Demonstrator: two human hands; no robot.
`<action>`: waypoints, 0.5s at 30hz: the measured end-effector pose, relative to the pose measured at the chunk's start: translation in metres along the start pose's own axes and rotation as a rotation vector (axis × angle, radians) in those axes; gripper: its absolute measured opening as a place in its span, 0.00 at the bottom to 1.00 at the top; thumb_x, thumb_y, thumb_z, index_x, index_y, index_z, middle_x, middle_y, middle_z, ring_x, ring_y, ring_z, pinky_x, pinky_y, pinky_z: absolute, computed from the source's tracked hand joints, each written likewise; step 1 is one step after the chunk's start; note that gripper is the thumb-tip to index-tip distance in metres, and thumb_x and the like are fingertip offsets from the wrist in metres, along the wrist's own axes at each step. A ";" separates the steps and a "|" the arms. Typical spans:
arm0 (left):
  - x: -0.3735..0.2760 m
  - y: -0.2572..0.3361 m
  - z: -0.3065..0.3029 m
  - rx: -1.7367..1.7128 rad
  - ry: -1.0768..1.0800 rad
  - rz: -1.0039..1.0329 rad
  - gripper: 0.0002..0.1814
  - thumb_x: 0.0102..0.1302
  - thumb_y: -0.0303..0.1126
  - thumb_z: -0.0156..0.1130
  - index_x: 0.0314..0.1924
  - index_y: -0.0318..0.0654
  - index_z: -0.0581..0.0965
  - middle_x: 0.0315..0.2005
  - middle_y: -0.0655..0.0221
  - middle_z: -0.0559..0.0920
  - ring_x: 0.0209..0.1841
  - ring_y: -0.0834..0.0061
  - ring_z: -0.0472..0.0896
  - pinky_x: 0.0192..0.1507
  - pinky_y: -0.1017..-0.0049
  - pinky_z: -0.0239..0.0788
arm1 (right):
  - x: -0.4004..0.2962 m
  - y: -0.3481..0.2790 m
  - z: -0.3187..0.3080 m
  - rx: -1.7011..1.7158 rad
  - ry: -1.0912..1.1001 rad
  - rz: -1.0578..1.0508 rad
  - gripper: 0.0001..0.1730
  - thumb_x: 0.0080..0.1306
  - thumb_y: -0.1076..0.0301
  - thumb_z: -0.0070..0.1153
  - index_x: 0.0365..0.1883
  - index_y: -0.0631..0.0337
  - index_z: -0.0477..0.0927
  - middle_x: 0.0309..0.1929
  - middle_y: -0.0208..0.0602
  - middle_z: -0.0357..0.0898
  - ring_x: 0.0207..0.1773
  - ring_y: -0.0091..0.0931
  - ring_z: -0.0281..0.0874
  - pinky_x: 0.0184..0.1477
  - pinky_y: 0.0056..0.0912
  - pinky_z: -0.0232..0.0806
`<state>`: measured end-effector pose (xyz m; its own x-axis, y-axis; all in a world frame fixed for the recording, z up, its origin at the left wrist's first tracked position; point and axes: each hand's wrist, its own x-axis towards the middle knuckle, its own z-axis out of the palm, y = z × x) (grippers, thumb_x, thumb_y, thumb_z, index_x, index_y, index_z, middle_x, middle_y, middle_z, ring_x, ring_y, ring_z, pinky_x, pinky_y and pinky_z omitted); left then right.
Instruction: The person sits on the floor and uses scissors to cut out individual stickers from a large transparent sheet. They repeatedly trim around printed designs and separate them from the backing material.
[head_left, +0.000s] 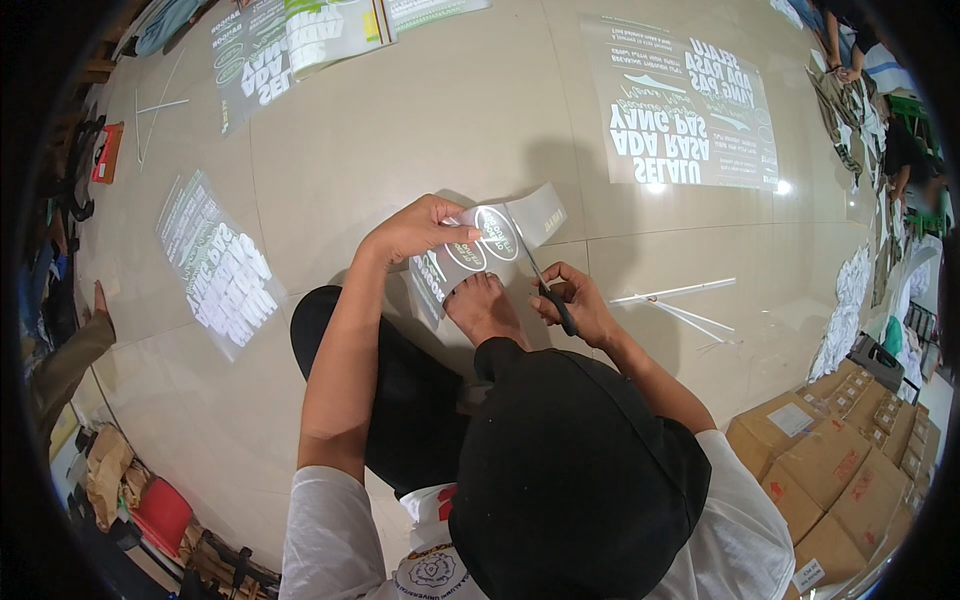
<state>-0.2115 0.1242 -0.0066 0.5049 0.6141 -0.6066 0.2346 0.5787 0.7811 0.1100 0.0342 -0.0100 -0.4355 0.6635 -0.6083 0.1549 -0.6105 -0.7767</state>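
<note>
My left hand (420, 229) pinches a strip of translucent printed film (541, 214) between thumb and fingers. White ovals with lettering show on the film beside the thumb. In my right hand (581, 304) are black-handled scissors (559, 306), fingers in the handle loops. Their blades reach up to the film and cross it between the printed ovals and its plain right end. How far the blades are parted is hard to tell. Below the film is a bare foot (489, 309), its toes close to the film's lower edge.
Printed film sheets lie on the tiled floor: one (217, 262) at left, a larger one (682, 105) at upper right, others at the top. Thin white offcuts (675, 300) lie right of my right hand. Cardboard boxes (832, 465) stand at lower right. Other people sit around the edges.
</note>
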 end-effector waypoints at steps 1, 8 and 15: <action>0.000 0.000 0.000 -0.009 0.013 -0.014 0.16 0.69 0.39 0.76 0.47 0.34 0.88 0.34 0.75 0.89 0.33 0.87 0.81 0.36 0.80 0.72 | -0.001 -0.002 0.001 0.003 0.006 0.017 0.19 0.69 0.65 0.73 0.49 0.60 0.76 0.26 0.29 0.82 0.27 0.15 0.75 0.30 0.22 0.68; 0.003 -0.004 -0.003 -0.034 0.024 -0.052 0.16 0.68 0.39 0.77 0.48 0.34 0.89 0.34 0.75 0.88 0.33 0.86 0.80 0.37 0.80 0.72 | -0.005 0.001 0.002 0.007 0.012 0.028 0.18 0.69 0.64 0.73 0.49 0.60 0.76 0.26 0.29 0.82 0.27 0.15 0.75 0.30 0.22 0.68; 0.001 -0.002 0.000 -0.095 0.016 -0.046 0.16 0.68 0.39 0.76 0.48 0.34 0.88 0.34 0.74 0.88 0.33 0.85 0.81 0.37 0.79 0.73 | -0.003 0.002 -0.001 0.022 0.001 -0.003 0.18 0.69 0.65 0.73 0.49 0.60 0.76 0.25 0.29 0.81 0.26 0.16 0.76 0.30 0.22 0.69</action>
<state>-0.2112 0.1238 -0.0086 0.4817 0.5940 -0.6443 0.1772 0.6540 0.7354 0.1122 0.0313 -0.0097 -0.4349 0.6658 -0.6063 0.1337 -0.6181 -0.7747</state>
